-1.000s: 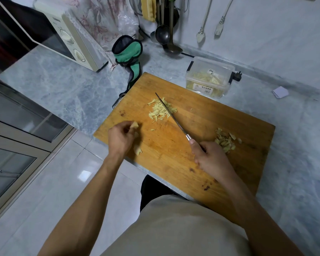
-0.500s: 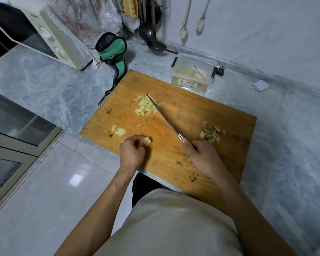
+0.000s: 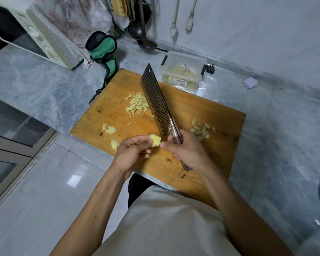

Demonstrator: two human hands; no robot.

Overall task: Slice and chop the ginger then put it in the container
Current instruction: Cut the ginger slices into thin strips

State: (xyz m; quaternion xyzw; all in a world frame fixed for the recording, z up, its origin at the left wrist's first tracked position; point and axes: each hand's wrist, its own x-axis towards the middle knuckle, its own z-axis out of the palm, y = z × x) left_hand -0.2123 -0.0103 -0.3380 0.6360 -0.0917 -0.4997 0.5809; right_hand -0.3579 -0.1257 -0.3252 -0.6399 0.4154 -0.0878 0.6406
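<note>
My left hand [image 3: 132, 150] pinches a pale yellow ginger chunk [image 3: 155, 139] above the near edge of the wooden cutting board [image 3: 201, 108]. My right hand [image 3: 187, 148] grips the handle of a cleaver [image 3: 155, 100], its ribbed blade tilted up and pointing away; the right thumb tip is next to the chunk. On the board lie a pile of ginger strips [image 3: 137, 104], two or three small ginger pieces [image 3: 110, 129] at the left, and ginger peelings [image 3: 201, 130] at the right. A clear plastic container [image 3: 182, 71] holding cut ginger stands behind the board.
A cream microwave [image 3: 44, 37] sits at the back left, a green-and-black pouch [image 3: 102, 48] beside it. Ladles [image 3: 137, 30] hang on the wall. A folded paper [image 3: 250, 82] lies on the marble counter [image 3: 284, 126] at right. The counter edge drops to the tiled floor on the left.
My left hand lifted the ginger chunk off the board toward my right hand. The cleaver turned from edge-on to showing its broad ribbed face, raised off the board.
</note>
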